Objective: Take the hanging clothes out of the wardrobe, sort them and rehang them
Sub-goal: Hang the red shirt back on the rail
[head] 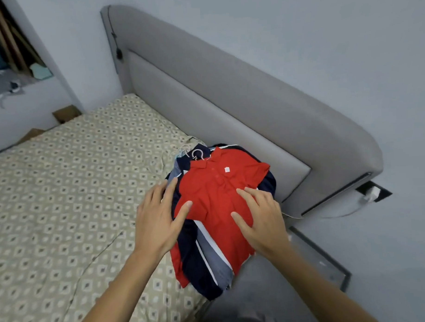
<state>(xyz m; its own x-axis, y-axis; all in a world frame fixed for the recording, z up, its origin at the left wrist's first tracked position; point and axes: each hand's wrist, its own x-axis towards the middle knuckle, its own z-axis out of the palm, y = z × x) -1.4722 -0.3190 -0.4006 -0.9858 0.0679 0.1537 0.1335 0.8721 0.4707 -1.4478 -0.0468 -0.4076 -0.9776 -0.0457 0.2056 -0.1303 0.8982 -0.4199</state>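
Note:
A pile of shirts on hangers lies on the bed beside the headboard. On top is a red polo shirt [217, 184] with a small white chest logo. Under it show a navy shirt with white stripes [198, 265] and a grey-blue one [220, 261]. White hanger hooks [196, 153] stick out at the pile's far end. My left hand [160, 215] rests flat with spread fingers on the pile's left edge. My right hand [261, 217] lies flat on the red shirt's right side. Neither hand grips anything.
The bed [63, 202] has a beige patterned sheet stretching left of the pile. A grey padded headboard [228, 92] runs behind and right. A wall socket with a white plug [372, 192] sits at right. A window sill [13, 81] is at far left.

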